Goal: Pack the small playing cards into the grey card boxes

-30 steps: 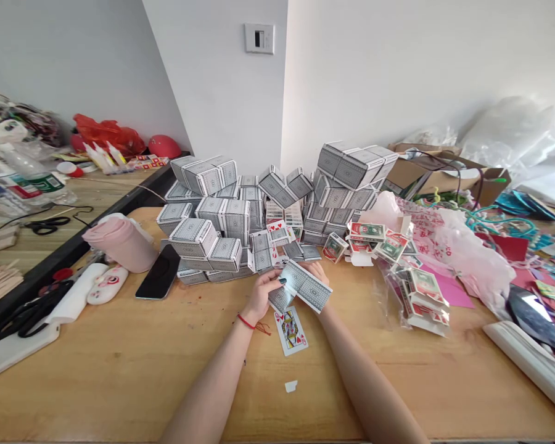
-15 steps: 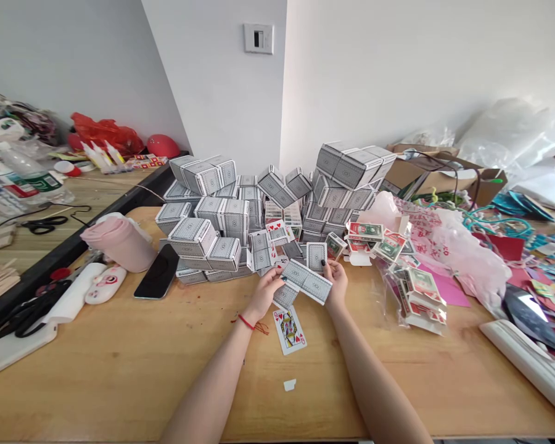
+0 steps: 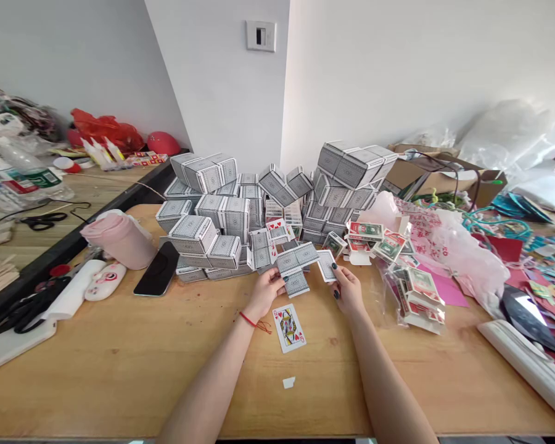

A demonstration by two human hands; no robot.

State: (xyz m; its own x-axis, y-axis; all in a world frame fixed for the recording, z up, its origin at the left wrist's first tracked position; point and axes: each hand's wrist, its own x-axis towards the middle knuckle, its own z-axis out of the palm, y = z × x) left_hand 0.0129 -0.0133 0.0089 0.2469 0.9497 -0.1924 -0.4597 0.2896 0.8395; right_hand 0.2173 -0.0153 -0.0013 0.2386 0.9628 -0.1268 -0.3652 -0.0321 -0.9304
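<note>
My left hand (image 3: 267, 290) pinches a piece of joined playing cards (image 3: 298, 259), grey patterned backs up, with one section hanging below the upper strip. My right hand (image 3: 348, 288) grips a single playing card (image 3: 326, 266) between thumb and fingers, its back facing me, close to the right end of that piece. Below both hands a queen of hearts (image 3: 289, 328) lies face up on the table. Behind them stand stacks of boxes made from folded cards (image 3: 226, 216). More cards (image 3: 263, 248), some face up, lie just beyond my left hand.
A phone (image 3: 156, 269) and a pink roll (image 3: 117, 239) lie at left. Opened card packs (image 3: 420, 287), a plastic bag (image 3: 462, 246) and a white long device (image 3: 527, 370) occupy the right. A small white scrap (image 3: 289, 383) is near the front.
My right hand has moved right and down, bringing the single card away from the stack. The joined piece in my left hand has turned more level and risen slightly.
</note>
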